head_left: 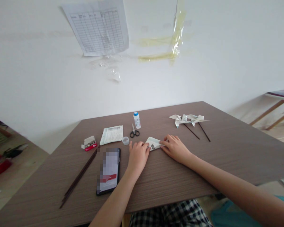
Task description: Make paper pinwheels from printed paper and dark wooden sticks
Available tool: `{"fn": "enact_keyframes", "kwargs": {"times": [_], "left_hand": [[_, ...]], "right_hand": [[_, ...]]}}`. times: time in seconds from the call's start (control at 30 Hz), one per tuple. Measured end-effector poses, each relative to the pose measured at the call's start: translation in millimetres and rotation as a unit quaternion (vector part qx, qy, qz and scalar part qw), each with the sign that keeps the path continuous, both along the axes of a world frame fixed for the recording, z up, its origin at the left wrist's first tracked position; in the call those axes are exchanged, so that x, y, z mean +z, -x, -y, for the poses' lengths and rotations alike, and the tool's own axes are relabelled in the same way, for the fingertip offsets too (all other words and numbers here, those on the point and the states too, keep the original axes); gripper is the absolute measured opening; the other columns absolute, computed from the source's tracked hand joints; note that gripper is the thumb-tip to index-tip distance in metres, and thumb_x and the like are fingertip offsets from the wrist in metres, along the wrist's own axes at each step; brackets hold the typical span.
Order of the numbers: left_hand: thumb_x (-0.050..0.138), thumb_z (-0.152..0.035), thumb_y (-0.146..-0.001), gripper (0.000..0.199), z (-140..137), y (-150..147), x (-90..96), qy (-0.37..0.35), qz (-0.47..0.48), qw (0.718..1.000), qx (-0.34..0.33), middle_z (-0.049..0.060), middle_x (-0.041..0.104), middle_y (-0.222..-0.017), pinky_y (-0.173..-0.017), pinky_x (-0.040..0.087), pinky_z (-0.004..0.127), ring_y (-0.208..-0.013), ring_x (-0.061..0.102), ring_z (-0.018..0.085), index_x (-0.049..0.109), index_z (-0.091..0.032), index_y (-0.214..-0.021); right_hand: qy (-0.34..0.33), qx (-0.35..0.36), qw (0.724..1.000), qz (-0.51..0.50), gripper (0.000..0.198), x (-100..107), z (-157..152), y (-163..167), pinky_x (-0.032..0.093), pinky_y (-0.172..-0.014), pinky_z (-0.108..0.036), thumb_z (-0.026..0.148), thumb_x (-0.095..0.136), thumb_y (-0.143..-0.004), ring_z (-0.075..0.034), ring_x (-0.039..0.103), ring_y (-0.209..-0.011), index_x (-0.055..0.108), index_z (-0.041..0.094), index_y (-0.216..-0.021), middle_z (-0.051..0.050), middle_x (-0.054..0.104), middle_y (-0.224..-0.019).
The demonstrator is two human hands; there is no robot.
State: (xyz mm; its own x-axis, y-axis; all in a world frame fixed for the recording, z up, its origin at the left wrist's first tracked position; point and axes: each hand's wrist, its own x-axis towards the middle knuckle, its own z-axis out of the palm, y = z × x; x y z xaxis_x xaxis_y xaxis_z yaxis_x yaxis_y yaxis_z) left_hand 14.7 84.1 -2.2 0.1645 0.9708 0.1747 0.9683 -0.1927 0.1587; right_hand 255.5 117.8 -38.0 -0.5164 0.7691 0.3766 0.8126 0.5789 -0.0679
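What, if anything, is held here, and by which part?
Folded white printed paper: the left hand is at its left edge, the right hand at its right corner; whether pinched or only pressed is unclear.

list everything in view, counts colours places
table: 1, brown, centre
folded paper: 1, whitish, table middle
pinwheels: 2, whitish, table right
newsprint: count unclear, whitish, table left
bottle: 1, white, table back
scissors: 1, black, by bottle
cup: 1, translucent, by newsprint
box: 1, red, table left
sticks: several, brown, table left
phone: 1, black, table front
wall: 1, white, behind
sheet: 1, white, on wall
tape: several, yellowish, on wall
floor objects: several, some red, left
curved object: 1, teal, lower right
side table: 1, brown legs, right
trousers: 1, checked black-white, below
left hand: 1, bare, paper's left
right hand: 1, bare, paper's right
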Motion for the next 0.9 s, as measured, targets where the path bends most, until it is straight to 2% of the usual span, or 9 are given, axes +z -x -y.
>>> {"fn": "enact_keyframes", "kwargs": {"times": [0.17,0.5,0.7,0.9], "left_hand": [[0.065,-0.029,-0.119,0.031,-3,-1,0.0,-0.005,-0.01,1.0,0.006,0.009,0.086,-0.134,-0.139,0.042,0.065,-0.126,0.078,0.033,0.09,-0.033,-0.137],[0.061,-0.029,-0.121,0.036,2,-8,14.2,0.028,-0.034,0.999,0.027,0.014,0.084,-0.142,-0.138,0.041,0.065,-0.132,0.078,0.037,0.087,-0.028,-0.146],[0.059,-0.032,-0.122,0.037,5,-9,14.8,0.023,-0.05,0.998,0.034,0.012,0.084,-0.142,-0.13,0.047,0.061,-0.126,0.08,0.037,0.087,-0.03,-0.147],[0.059,-0.031,-0.122,0.034,7,-5,11.1,0.011,-0.037,0.998,0.042,0.012,0.085,-0.135,-0.123,0.05,0.051,-0.131,0.077,0.034,0.088,-0.029,-0.14]], "right_hand": [[-0.004,-0.009,1.0,0.006,0.033,2,0,2,0.057,-0.099,-0.042,0.027,0.071,-0.118,-0.031,0.075,-0.109,0.087,0.029,-0.147,-0.014,0.082,-0.12],[0.051,-0.041,0.997,0.031,0.035,14,4,10,0.056,-0.103,-0.044,0.027,0.067,-0.12,-0.034,0.074,-0.115,0.087,0.031,-0.149,-0.016,0.082,-0.127],[0.062,-0.046,0.997,0.017,0.038,9,2,8,0.056,-0.106,-0.047,0.028,0.065,-0.121,-0.035,0.073,-0.118,0.085,0.029,-0.153,-0.017,0.08,-0.129],[0.049,-0.039,0.998,-0.012,0.036,2,-2,5,0.057,-0.105,-0.046,0.027,0.069,-0.118,-0.034,0.074,-0.115,0.087,0.028,-0.15,-0.016,0.08,-0.124]]}}
